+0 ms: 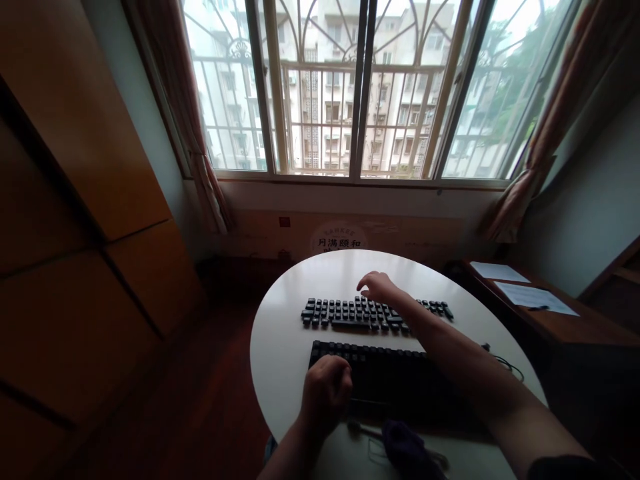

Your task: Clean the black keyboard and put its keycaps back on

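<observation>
Loose black keycaps [345, 313] stand in rows across the middle of the white round table [280, 373]. Over their far rows reaches my right hand [379, 287], its fingers bent and apart from the thumb, with nothing visible between them. Nearer me lies a black keyboard [395, 383] with keycaps fitted along its far row and some of the row below. My left hand [327, 389] is closed at the keyboard's left part, fingers curled in; whatever they hold is hidden. My right forearm covers part of the keyboard and several loose keycaps.
At the table's near edge lie a dark purple cloth [405, 447], a dark-tipped tool [356, 428] and a thin wire piece [376, 451]. A black cable [510, 367] curls at right. Papers [535, 297] and a pen [539, 308] rest on a brown side table [600, 327].
</observation>
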{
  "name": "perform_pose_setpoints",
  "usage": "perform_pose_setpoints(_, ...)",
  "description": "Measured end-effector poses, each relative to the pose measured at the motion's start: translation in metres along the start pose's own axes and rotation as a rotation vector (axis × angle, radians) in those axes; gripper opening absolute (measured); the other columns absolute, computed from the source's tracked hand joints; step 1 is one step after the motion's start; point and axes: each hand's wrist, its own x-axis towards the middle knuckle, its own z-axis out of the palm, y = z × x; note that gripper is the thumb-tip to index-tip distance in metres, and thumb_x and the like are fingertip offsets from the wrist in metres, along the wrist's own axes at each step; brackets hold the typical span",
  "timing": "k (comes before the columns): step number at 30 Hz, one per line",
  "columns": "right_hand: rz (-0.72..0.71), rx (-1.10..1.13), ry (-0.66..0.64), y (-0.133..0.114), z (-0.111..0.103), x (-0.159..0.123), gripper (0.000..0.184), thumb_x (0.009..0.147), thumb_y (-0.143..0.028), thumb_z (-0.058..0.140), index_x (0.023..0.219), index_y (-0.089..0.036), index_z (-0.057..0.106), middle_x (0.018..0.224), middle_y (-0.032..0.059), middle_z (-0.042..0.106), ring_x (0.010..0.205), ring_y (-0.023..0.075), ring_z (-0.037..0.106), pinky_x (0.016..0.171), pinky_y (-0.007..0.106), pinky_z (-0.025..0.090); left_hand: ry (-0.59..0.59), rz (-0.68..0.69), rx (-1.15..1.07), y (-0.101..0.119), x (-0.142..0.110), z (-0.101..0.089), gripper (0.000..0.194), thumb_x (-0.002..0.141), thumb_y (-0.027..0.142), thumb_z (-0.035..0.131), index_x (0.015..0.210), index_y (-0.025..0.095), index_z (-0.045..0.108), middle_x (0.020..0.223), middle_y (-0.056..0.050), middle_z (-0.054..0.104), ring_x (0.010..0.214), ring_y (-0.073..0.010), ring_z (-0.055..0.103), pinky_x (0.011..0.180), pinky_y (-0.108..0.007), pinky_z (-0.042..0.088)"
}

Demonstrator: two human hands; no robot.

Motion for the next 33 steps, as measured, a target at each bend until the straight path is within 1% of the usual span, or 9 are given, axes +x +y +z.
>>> perform_pose_setpoints(2,0.030,0.009,-0.096,0.006,0.008,0.019,0.021,0.094,-0.029,0.064,0.113,-0.021,0.068,0.121,0.0084,0.066,0.112,0.0258,0.061,0.098,0.048,0.049,-0.006,0.001,0.006,-0.001,0.000,0.000,0.018,0.090,0.017,0.048,0.075,0.019,0.058,0.069,-0.001,0.060,0.065,-0.0148,0.059,0.061,-0.025,0.044)
perform_pose_setpoints(5,0.040,0.052,-0.224,0.016,0.018,0.038,0.033,0.098,-0.036,0.060,0.126,-0.018,0.060,0.128,0.0096,0.061,0.106,0.0228,0.064,0.089,0.044,0.056,-0.001,-0.007,0.016,-0.002,0.000,0.000,0.018,0.090,0.017,0.047,0.074,0.019,0.057,0.068,-0.001,0.059,0.065,-0.0148,0.058,0.061,-0.025,0.043)
perform_pose_setpoints(11,0.048,0.136,-0.377,0.031,0.031,0.057,0.031,0.098,-0.035,0.060,0.123,-0.019,0.062,0.128,0.0085,0.061,0.106,0.0237,0.063,0.089,0.042,0.056,-0.020,-0.031,0.026,-0.005,0.001,0.000,0.019,0.090,0.017,0.046,0.074,0.019,0.056,0.068,-0.001,0.058,0.064,-0.0148,0.057,0.059,-0.025,0.042)
perform_pose_setpoints(19,0.066,0.217,-0.424,0.035,0.047,0.072,0.032,0.097,-0.035,0.062,0.123,-0.018,0.062,0.128,0.0083,0.061,0.106,0.0244,0.064,0.088,0.042,0.056,-0.015,0.004,0.036,-0.003,0.002,-0.001,0.020,0.089,0.015,0.045,0.071,0.020,0.054,0.065,-0.001,0.057,0.061,-0.0143,0.056,0.056,-0.024,0.041)
perform_pose_setpoints(22,0.071,0.257,-0.395,0.033,0.051,0.076,0.032,0.097,-0.036,0.061,0.124,-0.018,0.062,0.127,0.0084,0.061,0.106,0.0242,0.064,0.088,0.043,0.056,-0.012,0.011,0.047,-0.002,0.003,-0.001,0.019,0.088,0.015,0.046,0.071,0.020,0.054,0.064,-0.001,0.057,0.061,-0.0141,0.057,0.056,-0.024,0.041)
perform_pose_setpoints(25,0.068,0.305,-0.318,0.029,0.051,0.077,0.032,0.098,-0.036,0.061,0.124,-0.018,0.061,0.127,0.0087,0.061,0.106,0.0238,0.064,0.089,0.043,0.056,-0.005,0.014,0.051,-0.002,0.003,-0.002,0.019,0.087,0.014,0.045,0.071,0.020,0.054,0.064,-0.001,0.057,0.060,-0.0140,0.057,0.055,-0.024,0.041)
perform_pose_setpoints(27,0.057,0.342,-0.233,0.025,0.048,0.075,0.031,0.098,-0.035,0.061,0.123,-0.017,0.062,0.125,0.0086,0.062,0.104,0.0228,0.064,0.088,0.043,0.056,-0.003,0.014,0.053,-0.003,0.003,-0.001,0.019,0.087,0.014,0.045,0.071,0.020,0.054,0.064,-0.001,0.057,0.061,-0.0139,0.057,0.056,-0.024,0.041)
perform_pose_setpoints(30,0.025,0.413,-0.060,0.020,0.039,0.066,0.022,0.094,-0.031,0.065,0.109,-0.016,0.070,0.109,0.0077,0.070,0.096,0.0213,0.067,0.089,0.039,0.055,-0.007,0.010,0.058,-0.004,0.002,-0.001,0.020,0.088,0.015,0.045,0.071,0.020,0.054,0.064,-0.001,0.057,0.060,-0.0138,0.057,0.055,-0.024,0.040)
perform_pose_setpoints(33,-0.030,0.506,0.103,0.017,0.025,0.043,0.018,0.088,-0.028,0.066,0.099,-0.018,0.076,0.100,0.0080,0.074,0.092,0.0218,0.069,0.088,0.035,0.054,-0.014,0.000,0.059,-0.005,0.001,0.000,0.020,0.088,0.015,0.046,0.070,0.020,0.054,0.064,-0.001,0.057,0.060,-0.0138,0.056,0.055,-0.024,0.040)
